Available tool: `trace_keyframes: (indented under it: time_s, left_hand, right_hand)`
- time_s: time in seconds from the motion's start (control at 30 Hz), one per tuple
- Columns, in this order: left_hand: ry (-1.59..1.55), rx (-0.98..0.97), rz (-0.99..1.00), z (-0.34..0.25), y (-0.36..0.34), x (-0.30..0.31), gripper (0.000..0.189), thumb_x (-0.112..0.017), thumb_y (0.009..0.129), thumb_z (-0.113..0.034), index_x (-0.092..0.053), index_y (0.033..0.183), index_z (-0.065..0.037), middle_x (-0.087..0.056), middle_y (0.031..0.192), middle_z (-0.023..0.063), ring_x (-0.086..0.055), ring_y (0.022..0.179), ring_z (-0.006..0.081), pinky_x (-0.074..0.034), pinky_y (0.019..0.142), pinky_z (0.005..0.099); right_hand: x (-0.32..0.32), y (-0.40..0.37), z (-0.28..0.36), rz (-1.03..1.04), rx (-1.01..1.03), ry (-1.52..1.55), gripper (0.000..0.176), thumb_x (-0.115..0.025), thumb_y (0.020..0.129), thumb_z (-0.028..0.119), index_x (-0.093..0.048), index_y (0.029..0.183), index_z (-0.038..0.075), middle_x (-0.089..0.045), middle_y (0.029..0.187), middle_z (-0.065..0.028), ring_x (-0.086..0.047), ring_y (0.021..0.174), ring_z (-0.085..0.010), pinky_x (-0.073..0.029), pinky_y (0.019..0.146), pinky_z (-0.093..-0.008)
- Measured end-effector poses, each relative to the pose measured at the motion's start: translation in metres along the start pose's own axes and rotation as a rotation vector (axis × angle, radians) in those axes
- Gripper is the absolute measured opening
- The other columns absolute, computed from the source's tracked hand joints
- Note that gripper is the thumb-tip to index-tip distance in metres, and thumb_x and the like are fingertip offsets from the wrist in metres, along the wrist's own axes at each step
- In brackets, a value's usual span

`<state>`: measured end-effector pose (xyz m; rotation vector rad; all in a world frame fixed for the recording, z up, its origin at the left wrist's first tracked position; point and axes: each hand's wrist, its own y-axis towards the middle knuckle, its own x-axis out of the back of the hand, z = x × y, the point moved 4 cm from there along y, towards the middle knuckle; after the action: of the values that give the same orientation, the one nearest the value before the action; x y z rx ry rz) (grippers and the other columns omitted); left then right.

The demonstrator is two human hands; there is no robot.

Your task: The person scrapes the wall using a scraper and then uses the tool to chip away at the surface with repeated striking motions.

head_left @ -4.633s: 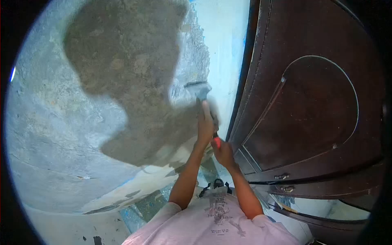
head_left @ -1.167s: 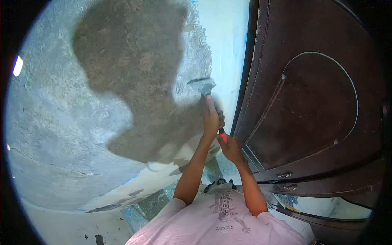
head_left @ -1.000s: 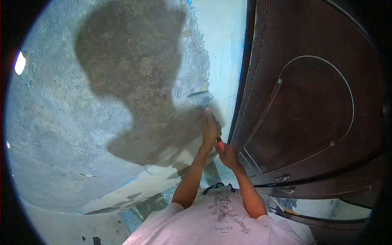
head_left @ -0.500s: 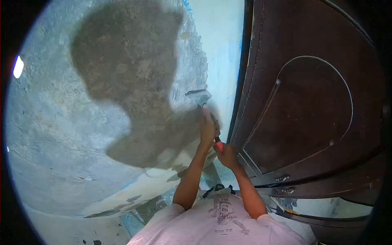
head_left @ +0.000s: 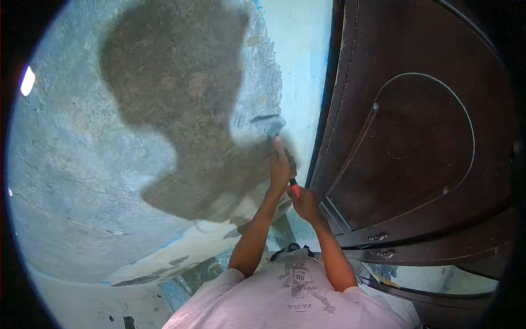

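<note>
A long-handled scraper point(head_left: 270, 124) with a wide, flat blade and a black and red handle reaches up to the wall. Its blade lies against the ragged border between the rough grey wall point(head_left: 71, 148) and a strip of pale blue-white paint point(head_left: 300, 82). Closed around the upper handle, near the blade, is my left hand point(head_left: 281, 166). Lower down, my right hand point(head_left: 307, 205) grips the red end of the handle. Part of the handle is hidden by my fingers.
A dark brown wooden door point(head_left: 416, 142) with curved trim stands close on the right, its black-edged side beside the painted strip. Small metal handles point(head_left: 379, 238) show low on the dark wood. A large shadow covers the middle of the wall.
The view has shifted slightly, so the wall and door sit a little higher. The scraper blade stays at nearly the same spot on the wall, with both hands still gripping the handle.
</note>
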<state>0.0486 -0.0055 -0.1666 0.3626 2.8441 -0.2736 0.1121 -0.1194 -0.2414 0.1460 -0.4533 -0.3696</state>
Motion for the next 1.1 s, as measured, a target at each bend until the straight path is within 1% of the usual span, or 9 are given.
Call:
trace_keyframes:
  time_s: [0.2, 0.3, 0.47, 0.53, 0.57, 0.67, 0.73, 0.87, 1.1]
  left_hand:
    - [-0.019, 0.029, 0.008, -0.004, -0.005, -0.004, 0.065, -0.037, 0.101, -0.073, -0.033, 0.067, -0.018, -0.033, 0.052, -0.0041, -0.03, 0.039, 0.009, -0.024, 0.037, 0.0278]
    - [-0.065, 0.064, 0.051, -0.003, -0.002, -0.005, 0.065, -0.038, 0.1, -0.075, -0.035, 0.068, -0.018, -0.034, 0.052, -0.0042, -0.03, 0.039, 0.0089, -0.023, 0.037, 0.0276]
    - [-0.072, 0.043, 0.053, 0.015, 0.0, 0.004, 0.062, -0.041, 0.104, -0.067, -0.036, 0.067, -0.017, -0.036, 0.051, -0.0041, -0.033, 0.037, 0.0082, -0.024, 0.034, 0.0273]
    - [-0.043, 0.034, 0.018, -0.005, 0.001, -0.002, 0.068, -0.036, 0.1, -0.076, -0.037, 0.067, -0.016, -0.033, 0.052, -0.0049, -0.031, 0.039, 0.01, -0.023, 0.038, 0.028]
    - [0.041, -0.022, -0.006, -0.034, -0.01, -0.011, 0.07, -0.036, 0.098, -0.078, -0.036, 0.067, -0.016, -0.033, 0.053, -0.0049, -0.032, 0.04, 0.0097, -0.024, 0.038, 0.0281]
    - [0.002, -0.007, 0.085, -0.042, -0.002, -0.013, 0.07, -0.037, 0.098, -0.079, -0.036, 0.068, -0.015, -0.033, 0.053, -0.0048, -0.033, 0.04, 0.0088, -0.026, 0.039, 0.0278]
    - [0.001, 0.081, 0.023, -0.016, -0.002, -0.003, 0.069, -0.037, 0.098, -0.078, -0.035, 0.069, -0.016, -0.034, 0.053, -0.0048, -0.033, 0.041, 0.0083, -0.026, 0.039, 0.0274]
    - [-0.061, 0.035, 0.018, 0.007, -0.001, 0.005, 0.065, -0.041, 0.101, -0.071, -0.04, 0.068, -0.015, -0.038, 0.051, -0.0034, -0.035, 0.036, 0.0083, -0.026, 0.034, 0.0264]
    - [-0.116, 0.036, 0.035, 0.01, -0.004, 0.001, 0.064, -0.043, 0.101, -0.07, -0.038, 0.066, -0.016, -0.036, 0.049, -0.0035, -0.034, 0.034, 0.009, -0.026, 0.032, 0.0275]
  right_hand:
    - [0.004, 0.0, 0.002, 0.005, 0.036, -0.041, 0.043, -0.057, 0.105, 0.036, -0.063, 0.087, -0.002, -0.051, 0.062, -0.0219, -0.046, 0.052, -0.0343, -0.039, 0.055, -0.0452]
    - [0.008, -0.001, 0.002, 0.025, -0.013, 0.065, 0.046, -0.058, 0.105, 0.038, -0.06, 0.082, -0.002, -0.049, 0.058, -0.0171, -0.044, 0.052, -0.0249, -0.038, 0.054, -0.0446]
    - [0.001, -0.01, -0.001, 0.014, 0.076, 0.074, 0.043, -0.06, 0.103, 0.036, -0.065, 0.087, -0.003, -0.051, 0.059, -0.0176, -0.046, 0.052, -0.0219, -0.039, 0.054, -0.0442]
    - [0.006, 0.002, 0.011, -0.03, 0.095, -0.024, 0.044, -0.061, 0.103, 0.038, -0.066, 0.088, -0.004, -0.052, 0.06, -0.0177, -0.046, 0.053, -0.0215, -0.04, 0.054, -0.0444]
    - [0.018, 0.011, 0.034, 0.055, -0.012, -0.08, 0.045, -0.059, 0.104, 0.039, -0.066, 0.09, -0.002, -0.06, 0.066, -0.024, -0.06, 0.058, -0.0403, -0.046, 0.058, -0.0447]
    - [0.021, 0.018, 0.04, 0.042, -0.031, -0.026, 0.045, -0.059, 0.104, 0.039, -0.065, 0.089, -0.003, -0.06, 0.064, -0.0228, -0.064, 0.057, -0.0355, -0.047, 0.058, -0.0441]
    - [0.009, 0.007, 0.02, 0.015, -0.004, 0.028, 0.053, -0.058, 0.103, 0.045, -0.065, 0.083, -0.004, -0.056, 0.061, -0.0194, -0.048, 0.055, -0.0259, -0.041, 0.056, -0.0454]
    - [0.003, -0.01, 0.004, 0.006, 0.039, 0.012, 0.045, -0.062, 0.102, 0.036, -0.062, 0.081, -0.004, -0.047, 0.06, -0.0196, -0.041, 0.055, -0.0253, -0.04, 0.055, -0.0453]
    - [0.014, -0.008, 0.017, 0.058, -0.038, -0.034, 0.043, -0.061, 0.104, 0.033, -0.062, 0.081, -0.003, -0.046, 0.058, -0.0172, -0.042, 0.053, -0.0251, -0.037, 0.054, -0.0458]
